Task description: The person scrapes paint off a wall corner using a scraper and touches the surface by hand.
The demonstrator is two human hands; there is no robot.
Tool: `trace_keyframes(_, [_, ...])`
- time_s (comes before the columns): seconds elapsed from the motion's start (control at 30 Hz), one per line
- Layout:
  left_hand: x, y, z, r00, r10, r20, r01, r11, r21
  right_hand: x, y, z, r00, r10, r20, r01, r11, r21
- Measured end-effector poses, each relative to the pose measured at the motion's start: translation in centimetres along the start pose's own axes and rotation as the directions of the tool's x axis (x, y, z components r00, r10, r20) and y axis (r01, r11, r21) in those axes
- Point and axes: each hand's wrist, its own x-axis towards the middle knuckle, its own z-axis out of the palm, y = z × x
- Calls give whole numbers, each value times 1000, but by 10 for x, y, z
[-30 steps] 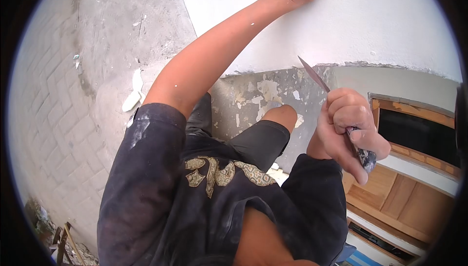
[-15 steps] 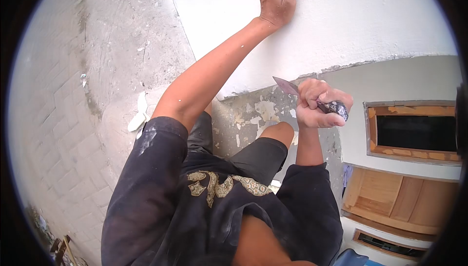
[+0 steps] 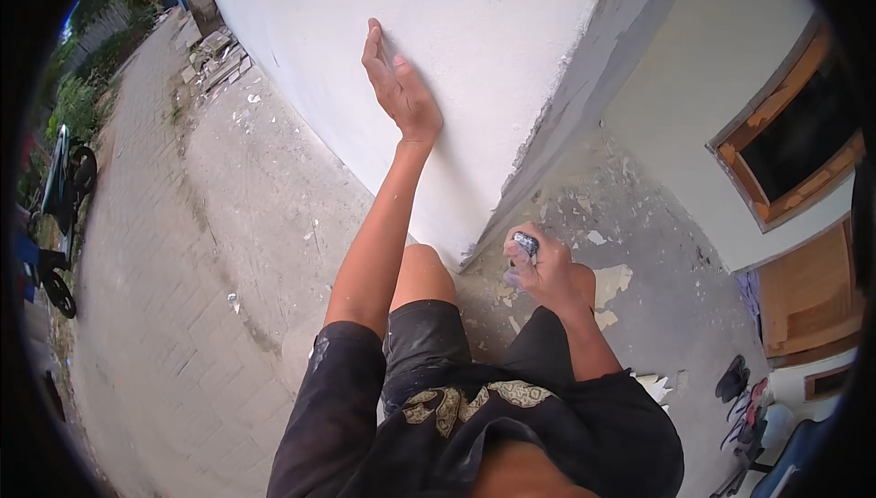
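Note:
My left hand (image 3: 404,97) rests against the white wall (image 3: 506,69), fingers stretched out and holding nothing. Low by the wall's rough, chipped corner, my right hand (image 3: 550,272) is wrapped round a scraper (image 3: 526,243). Only the end of its dark, paint-specked handle shows clearly; the blade is hidden behind the hand. Below the right hand is the grey floor (image 3: 657,252), scattered with flakes of peeled paint (image 3: 619,285).
A wood-framed window (image 3: 744,174) and a wooden door (image 3: 803,302) are at right. Shoes (image 3: 733,378) and a blue chair (image 3: 794,461) stand lower right. Paving (image 3: 173,316) runs along the left, with a motorbike (image 3: 64,179) and stacked slabs (image 3: 222,58) beyond.
The view has swung to show more of the path and the wall corner. My right hand has lowered and turned, hiding the blade. My left hand still touches the wall.

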Motion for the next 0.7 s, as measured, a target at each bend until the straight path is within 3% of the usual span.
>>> trace_keyframes(0.03, [0,-2,1,1000,-5,-3,5,1000,17,-3,-1,-5,997,81,-19,-80,995,58])
trace_keyframes(0.13, [0,-2,-1,1000,6,8,-7,994,108,-23,8,-26,981,119,-150,-139,982,-130])
trace_keyframes(0.2, [-1,-2,-3,999,38,34,-43,986,159,-42,8,-47,902,388,-188,-410,907,-98])
trace_keyframes(0.27, [0,-1,-6,996,62,61,-75,971,227,-69,30,-59,747,624,-230,-619,779,103])
trace_keyframes(0.33, [1,-1,-8,992,84,89,-107,948,301,-107,67,-65,686,669,-285,-521,726,449])
trace_keyframes(0.4, [2,0,-10,988,104,114,-139,923,359,-132,77,-79,602,774,-198,-466,541,700])
trace_keyframes(0.5, [4,5,-9,983,110,143,-161,895,416,-166,75,-91,674,723,151,-479,273,834])
trace_keyframes(0.6, [4,6,-11,978,118,171,-185,868,462,-164,52,-84,770,494,404,-522,124,844])
trace_keyframes(0.67, [5,9,-12,976,123,181,-196,861,469,-153,33,-66,777,458,432,-538,127,833])
trace_keyframes(0.7, [5,12,-12,976,125,177,-194,865,462,-152,32,-51,770,498,400,-578,276,768])
